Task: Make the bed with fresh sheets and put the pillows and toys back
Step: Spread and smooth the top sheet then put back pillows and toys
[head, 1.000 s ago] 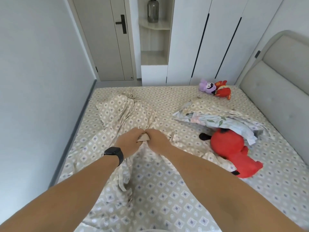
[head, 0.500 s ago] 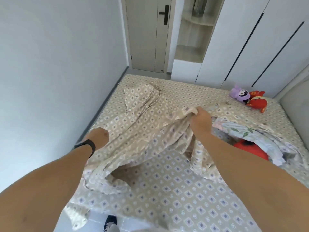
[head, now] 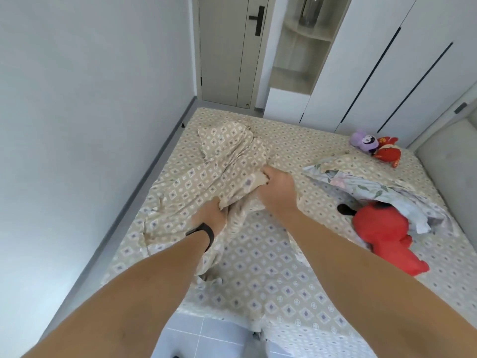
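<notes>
A loose beige diamond-patterned sheet (head: 206, 171) lies crumpled over the left half of the bed (head: 296, 267), which wears the same pattern. My left hand (head: 210, 215) grips a fold of this sheet from below. My right hand (head: 277, 189) grips a bunched edge of it a little farther up. A large red plush toy (head: 387, 236) lies at the right, partly under a floral pillowcase (head: 374, 192). A small purple plush (head: 365, 142) and a small red plush (head: 387, 152) sit at the far right corner.
A grey wall (head: 77, 125) runs close along the bed's left side. A door (head: 227, 47), an open shelf niche (head: 299, 47) and white wardrobes (head: 387, 60) stand beyond the far end. A padded headboard (head: 451, 171) is at the right. Tiled floor (head: 206, 337) shows below.
My hands, spread wide apart half a second ago with the sheet stretched between them, have come close together again on the bunched fabric. The sheet has dropped back onto the bed.
</notes>
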Available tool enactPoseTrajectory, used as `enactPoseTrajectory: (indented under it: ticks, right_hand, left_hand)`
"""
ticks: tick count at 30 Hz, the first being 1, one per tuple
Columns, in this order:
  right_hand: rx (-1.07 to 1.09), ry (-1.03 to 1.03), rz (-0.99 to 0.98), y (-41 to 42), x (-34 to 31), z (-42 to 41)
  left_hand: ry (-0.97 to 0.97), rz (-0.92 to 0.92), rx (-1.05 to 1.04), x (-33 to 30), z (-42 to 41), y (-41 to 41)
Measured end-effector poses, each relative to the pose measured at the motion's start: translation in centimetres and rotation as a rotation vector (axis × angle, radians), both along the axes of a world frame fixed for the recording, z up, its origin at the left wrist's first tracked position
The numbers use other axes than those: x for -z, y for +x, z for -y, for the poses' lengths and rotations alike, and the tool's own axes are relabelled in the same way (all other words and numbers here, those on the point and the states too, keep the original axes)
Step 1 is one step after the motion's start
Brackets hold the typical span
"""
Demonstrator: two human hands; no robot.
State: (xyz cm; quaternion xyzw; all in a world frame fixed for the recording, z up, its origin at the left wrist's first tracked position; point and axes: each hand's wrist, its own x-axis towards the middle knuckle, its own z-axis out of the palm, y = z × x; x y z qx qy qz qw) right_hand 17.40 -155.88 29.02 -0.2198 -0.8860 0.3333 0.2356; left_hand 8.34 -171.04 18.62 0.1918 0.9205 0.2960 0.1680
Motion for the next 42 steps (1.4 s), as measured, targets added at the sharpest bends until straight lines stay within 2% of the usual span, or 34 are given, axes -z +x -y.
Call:
enactPoseTrajectory:
  ticks: [6, 10, 13, 16, 19, 21, 24, 27, 29, 34, 36, 39, 42]
  right_hand:
    - [0.275, 0.103, 0.072, 5.3, 0.7, 2.5]
    - [0.340, 0.159, 0.313, 8.3, 2.7, 4.9]
    - [0.320, 0.205, 0.499, 9.4, 3.9, 7.1]
    - [0.320, 0.153, 0.447, 8.2, 3.9, 9.5]
    - [0.310, 0.146, 0.374, 6.9, 2.5, 11.3]
    - [0.305, 0.141, 0.353, 6.8, 2.0, 11.6]
    - [0.329, 0.099, 0.352, 8.2, 2.3, 11.6]
    - [0.369, 0.110, 0.412, 9.9, 2.6, 11.6]
    - [0.311, 0.157, 0.401, 10.1, 2.8, 12.7]
    - [-0.064, 0.310, 0.327, 8.0, 2.6, 21.0]
    - [-0.276, 0.239, 0.343, 7.4, 2.4, 23.9]
    - [-0.542, -0.031, 0.489, 7.6, 2.4, 27.6]
    - [-0.509, 0.053, 0.414, 6.8, 2.9, 29.8]
  left_hand:
    - [-0.173, -0.116, -0.103, 1.2, 10.1, -6.3]
    - [0.064, -0.201, -0.149, -1.4, 12.9, -7.0]
    - [0.269, -0.332, -0.155, -6.5, 14.8, -7.8]
    - [0.375, -0.575, -0.131, -13.4, 17.3, -9.5]
    - [0.396, -0.708, -0.153, -19.1, 20.1, -9.1]
    - [0.501, -0.691, -0.185, -20.2, 21.1, -7.6]
    - [0.561, -0.568, -0.177, -17.9, 21.7, -4.5]
    - [0.484, -0.458, -0.191, -14.7, 22.6, -1.6]
    - [0.413, -0.369, -0.203, -12.9, 23.1, 0.1]
    - [0.138, -0.275, 0.119, -10.9, 24.3, 5.0]
    - [0.007, -0.270, 0.266, -11.2, 25.2, 6.2]
    - [-0.204, -0.335, 0.421, -11.5, 26.8, 6.6]
    - [-0.345, -0.365, 0.508, -11.0, 28.6, 6.5]
